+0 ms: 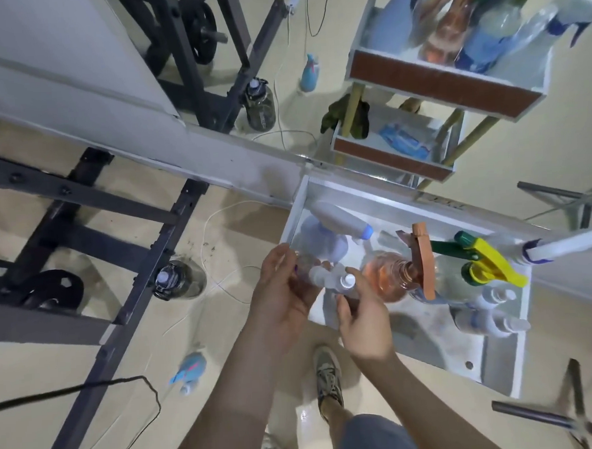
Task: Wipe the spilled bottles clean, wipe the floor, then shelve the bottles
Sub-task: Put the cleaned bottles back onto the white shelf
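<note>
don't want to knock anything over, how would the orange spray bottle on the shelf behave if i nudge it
The orange spray bottle looks like clear rigid plastic: probably stiff, not fragile. Its bulky trigger head sits high, so a push near the top may tip it. It could then hit the green-and-yellow sprayer beside it.

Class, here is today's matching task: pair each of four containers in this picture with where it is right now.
Things:
1 small white-capped bottle
2 blue spray bottle
3 orange-liquid bottle
4 dark jug

Places:
a lying on the floor
b in the shelf tray
c in the left hand
d standing by the black frame

Pairs: 1c, 2a, 3b, 4d
</note>
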Available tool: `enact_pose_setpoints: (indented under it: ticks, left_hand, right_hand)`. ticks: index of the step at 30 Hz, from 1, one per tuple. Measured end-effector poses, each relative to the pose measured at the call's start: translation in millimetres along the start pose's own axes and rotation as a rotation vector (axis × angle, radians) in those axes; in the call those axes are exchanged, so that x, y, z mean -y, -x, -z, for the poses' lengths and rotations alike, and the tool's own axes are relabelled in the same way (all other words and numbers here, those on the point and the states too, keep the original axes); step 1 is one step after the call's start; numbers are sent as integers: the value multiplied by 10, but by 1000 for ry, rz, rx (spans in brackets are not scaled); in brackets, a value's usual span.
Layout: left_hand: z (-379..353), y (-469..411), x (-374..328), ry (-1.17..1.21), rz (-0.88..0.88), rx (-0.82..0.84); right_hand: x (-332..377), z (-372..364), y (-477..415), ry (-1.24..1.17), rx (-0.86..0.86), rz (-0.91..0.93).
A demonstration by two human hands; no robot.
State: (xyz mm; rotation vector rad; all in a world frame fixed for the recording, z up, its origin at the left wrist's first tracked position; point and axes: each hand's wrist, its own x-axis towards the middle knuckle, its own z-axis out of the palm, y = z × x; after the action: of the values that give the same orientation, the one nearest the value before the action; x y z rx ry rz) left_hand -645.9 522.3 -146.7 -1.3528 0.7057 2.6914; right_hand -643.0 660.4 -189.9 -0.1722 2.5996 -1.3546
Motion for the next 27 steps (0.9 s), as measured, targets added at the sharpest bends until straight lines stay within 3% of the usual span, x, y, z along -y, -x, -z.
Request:
enact_pose_setpoints:
  ticks: [4, 7, 14, 19, 27]
  left_hand:
    - [30, -116, 278, -7, 103, -192]
    - [102, -220, 429, -106, 140, -280]
    - [84, -196, 513, -300, 247, -290]
    - [201, -180, 443, -596, 236, -266]
    - [184, -63, 414, -625, 107, -168]
  right_hand:
    - [47, 131, 44, 166, 132, -95]
    - [181, 264, 153, 343, 65, 157]
    - [219, 153, -141, 360, -4, 299]
    - [184, 186, -221, 441, 10, 377]
    - [266, 125, -160, 499, 136, 503]
